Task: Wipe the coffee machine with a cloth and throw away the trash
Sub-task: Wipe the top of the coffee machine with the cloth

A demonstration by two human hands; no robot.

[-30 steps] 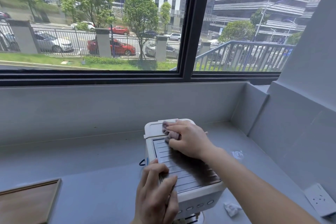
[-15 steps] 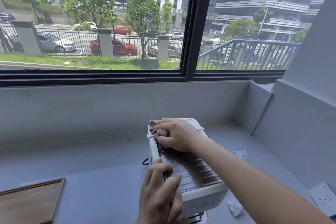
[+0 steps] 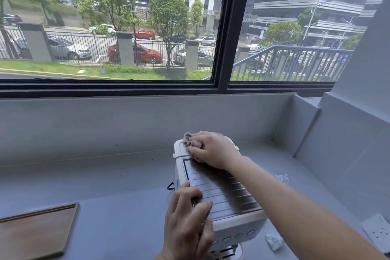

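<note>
A white coffee machine (image 3: 221,198) with a ribbed metal top stands on the grey counter (image 3: 118,200). My right hand (image 3: 213,150) presses a small pinkish-grey cloth (image 3: 188,137) onto the rear white lid of the machine; most of the cloth is hidden under my fingers. My left hand (image 3: 187,224) rests on the machine's front left edge, fingers spread over the ribbed top, steadying it. A crumpled white scrap of trash (image 3: 274,241) lies on the counter right of the machine's base. Another crumpled clear wrapper (image 3: 282,177) lies farther back on the right.
A wooden tray (image 3: 35,234) lies at the near left of the counter. A white wall socket (image 3: 377,232) sits on the right wall. A grey ledge and a large window run along the back. A dark cable (image 3: 170,186) loops at the machine's left side.
My right hand has slid the cloth leftward and back across the machine's rear lid. The left hand stays on the front left edge.
</note>
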